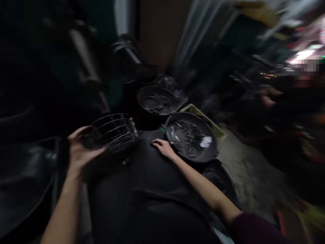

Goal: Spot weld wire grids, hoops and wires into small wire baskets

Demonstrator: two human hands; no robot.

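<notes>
My left hand (pixel 82 147) grips one end of a round wire cage (pixel 115 132), with the thumb below and the fingers above its dark end. The cage is tilted on its side, its thin curved wires pointing right; what it belongs to cannot be made out. My right hand (pixel 164 147) is held over my dark-clothed lap (pixel 157 166), fingers bent together, with a small dark spot at the tips. Beside that hand stands a black basin (pixel 215 149) full of thin dark strips (pixel 189 135), with a crumpled white piece (pixel 206 141) on them.
Behind it is another dark basin (pixel 142 89) of strips. A yellow crate (pixel 218 130) sits under the near basin's right edge. A large dark container (pixel 48 189) stands at left. Concrete floor (pixel 243 162) lies right; another person's hand (pixel 269 95) shows far right. Everything is dim and blurred.
</notes>
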